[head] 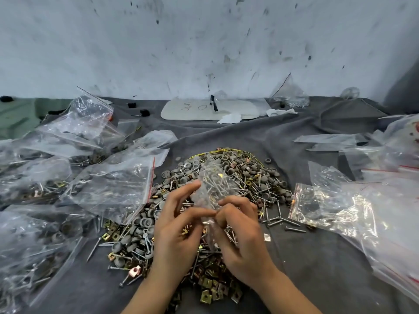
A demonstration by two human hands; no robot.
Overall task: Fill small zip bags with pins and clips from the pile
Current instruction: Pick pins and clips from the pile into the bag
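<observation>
A pile (238, 177) of metal pins, grey round caps and brass square clips lies on the grey cloth in the middle. Above it I hold a small clear zip bag (210, 189) with pins and a few clips inside, tilted up and away from me. My left hand (176, 227) pinches the bag's near edge with thumb and forefinger, the other fingers spread. My right hand (240, 232) grips the same edge from the right, fingers curled.
Filled zip bags (45, 182) are heaped on the left; one with a red strip (118, 184) lies beside the pile. Empty and partly filled bags (362, 200) are stacked on the right. A white board (192, 109) and tissue lie at the back by the wall.
</observation>
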